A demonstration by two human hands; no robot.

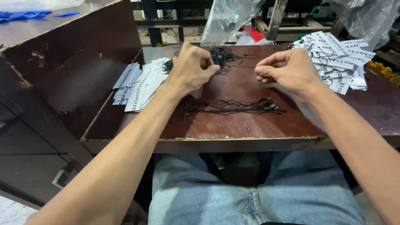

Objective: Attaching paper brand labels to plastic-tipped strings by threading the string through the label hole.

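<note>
Both hands are up over the back half of a dark brown worktop (250, 125). The left hand (192, 68) is curled narrow, fingertips pinched right at the edge of a tangled pile of black strings (223, 56), though I can't tell for sure if it's actually got one. The right hand (287, 71) is loosely closed too, thumb against fingers, and what it holds, if anything, is too small to make out.

Just in front of the hands lies a straightened bundle of black strings (233, 107) with little plastic ends on the right. White paper tags (135, 87) are stacked by the left edge, and a messier heap of strung tags (337, 60) sits at the right. The worn front edge, near the denim-clad legs (254, 191), has a bare strip of open room. A raised wooden side panel (79, 79) boxes in the left.
</note>
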